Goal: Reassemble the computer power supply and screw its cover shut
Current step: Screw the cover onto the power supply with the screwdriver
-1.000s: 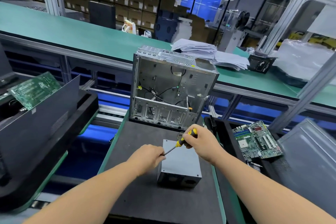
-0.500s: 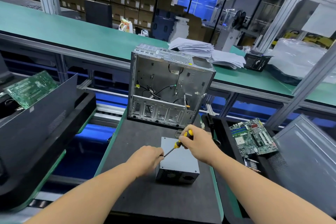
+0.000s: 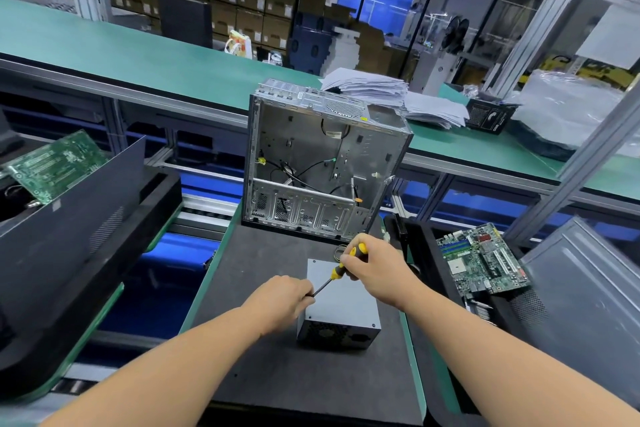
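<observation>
At your far left a green circuit board (image 3: 55,165) is leaning at the edge of the view above a dark panel (image 3: 72,215), which is standing tilted in a black foam tray (image 3: 114,274). Moving in, your left hand (image 3: 282,302) is resting at the left edge of the power supply (image 3: 341,305), fingers curled around the tip end of the screwdriver's shaft; whether the fingers are also pinching a screw there, you cannot tell, since the hand is covering the spot. The power supply is sitting on the dark grey work mat (image 3: 277,374) directly in front of you, its plain grey cover facing up and its vented fan face turned toward you. The screwdriver (image 3: 337,270) is slanting down from upper right to lower left across the cover's left side. Your right hand (image 3: 375,269) is gripping its yellow and black handle, fingers wrapped tight around it above the far part of the cover. Behind the power supply, an empty computer case (image 3: 322,163) is standing open toward you at the far end of the mat, loose cables hanging inside. Further back, a stack of papers (image 3: 388,94) is lying on the green bench (image 3: 138,55). To your right, a motherboard (image 3: 481,262) is lying in another black tray, and a grey metal side panel (image 3: 585,308) is leaning at the far right.
</observation>
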